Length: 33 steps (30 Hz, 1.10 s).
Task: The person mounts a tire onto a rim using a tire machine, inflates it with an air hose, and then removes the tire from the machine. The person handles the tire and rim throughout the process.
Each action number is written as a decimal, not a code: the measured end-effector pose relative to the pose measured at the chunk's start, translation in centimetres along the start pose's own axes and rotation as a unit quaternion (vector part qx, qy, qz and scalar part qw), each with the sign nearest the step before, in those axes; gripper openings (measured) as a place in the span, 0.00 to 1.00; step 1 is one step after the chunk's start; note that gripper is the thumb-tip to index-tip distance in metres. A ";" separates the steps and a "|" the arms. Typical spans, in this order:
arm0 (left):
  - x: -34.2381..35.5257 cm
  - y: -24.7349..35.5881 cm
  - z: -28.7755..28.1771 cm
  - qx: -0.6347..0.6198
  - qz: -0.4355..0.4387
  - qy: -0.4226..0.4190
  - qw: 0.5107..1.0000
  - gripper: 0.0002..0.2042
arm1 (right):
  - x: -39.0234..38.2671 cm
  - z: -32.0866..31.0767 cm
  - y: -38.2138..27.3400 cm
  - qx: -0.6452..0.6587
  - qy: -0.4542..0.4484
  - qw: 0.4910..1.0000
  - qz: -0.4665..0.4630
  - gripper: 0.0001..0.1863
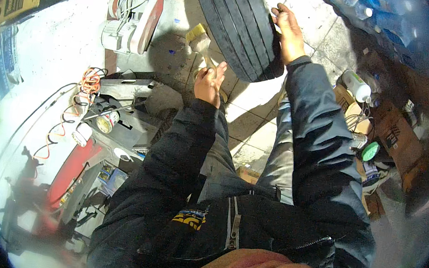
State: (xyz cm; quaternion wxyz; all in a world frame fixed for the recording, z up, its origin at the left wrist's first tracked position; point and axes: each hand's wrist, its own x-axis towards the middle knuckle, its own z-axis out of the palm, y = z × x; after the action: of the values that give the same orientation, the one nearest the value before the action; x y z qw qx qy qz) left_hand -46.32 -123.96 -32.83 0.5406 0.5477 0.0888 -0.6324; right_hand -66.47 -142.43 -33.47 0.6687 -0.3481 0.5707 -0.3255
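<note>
A black car tyre (235,20) with long tread grooves stands tilted at the top middle, its tread facing me. My right hand (288,35) rests on the tyre's right edge, thumb and fingers closed against its rim. Left of the tyre, my left hand (209,84) is wrapped around the handle of a flat paintbrush (200,40). The brush has yellowish bristles, which point up and away from me beside the tread. A small gap shows between the bristles and the tyre. The tyre's far end is cut off by the picture's edge.
A red and grey belt machine (142,18) stands at the far left. Nearer on the left are an orange coiled cord (91,81), a can (107,122) and a red metal arm (74,167). To the right lie a white bottle (357,88), a cardboard box (400,139) and blue-wrapped bottles (382,15).
</note>
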 end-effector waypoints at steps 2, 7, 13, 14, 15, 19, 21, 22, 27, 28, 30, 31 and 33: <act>0.8 -1.2 0.3 0.027 0.021 0.042 0.999 0.14 | 1.0 -1.9 1.7 0.062 -0.083 0.994 0.047 0.39; 5.0 -2.3 1.9 0.018 0.093 0.076 0.993 0.22 | 3.4 -3.3 7.3 0.024 -0.070 0.980 0.184 0.49; 9.8 -1.9 1.5 -0.062 0.178 0.067 0.980 0.15 | 7.5 -1.8 10.0 -0.001 -0.069 0.978 0.196 0.50; 9.6 -1.5 1.1 0.192 0.268 0.066 0.942 0.12 | 6.9 -1.3 10.3 0.032 -0.100 0.978 0.179 0.50; 9.1 -0.9 0.7 0.354 0.329 0.106 0.869 0.10 | 6.7 -0.5 10.2 -0.011 -0.064 0.978 0.196 0.49; 6.0 1.4 0.4 0.406 0.293 0.098 0.860 0.09 | 2.0 0.8 8.6 -0.002 -0.009 0.971 0.237 0.49; 4.2 1.3 1.2 0.006 0.127 0.109 0.986 0.09 | -1.0 -0.1 6.9 -0.013 0.020 0.979 0.204 0.49; 3.7 1.2 1.8 0.071 0.121 0.123 0.982 0.11 | -2.0 -1.0 5.9 0.022 0.004 0.972 0.233 0.47; 5.5 2.2 5.5 0.045 0.030 0.049 0.997 0.11 | -2.5 -4.5 1.6 0.071 -0.069 0.971 0.217 0.48; 6.2 2.8 6.0 0.063 0.009 0.010 0.998 0.12 | -1.3 -5.1 0.8 0.087 -0.075 0.957 0.267 0.48; 6.6 3.6 6.5 0.112 0.027 -0.003 0.993 0.16 | 0.5 -6.7 -0.3 0.086 -0.103 0.930 0.342 0.58; 6.4 4.0 6.4 0.134 0.041 -0.010 0.990 0.19 | 1.0 -6.9 -0.2 0.066 -0.083 0.946 0.306 0.57; 5.2 4.2 6.0 0.137 0.025 0.014 0.990 0.18 | 1.8 -8.6 0.0 0.096 -0.159 0.944 0.271 0.56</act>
State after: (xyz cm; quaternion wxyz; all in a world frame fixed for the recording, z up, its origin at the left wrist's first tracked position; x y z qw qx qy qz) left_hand -45.68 -132.90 -32.57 0.4748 0.6271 -0.0043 -0.6174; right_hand -74.79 -144.72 -35.34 0.8440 -0.1618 0.4958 -0.1251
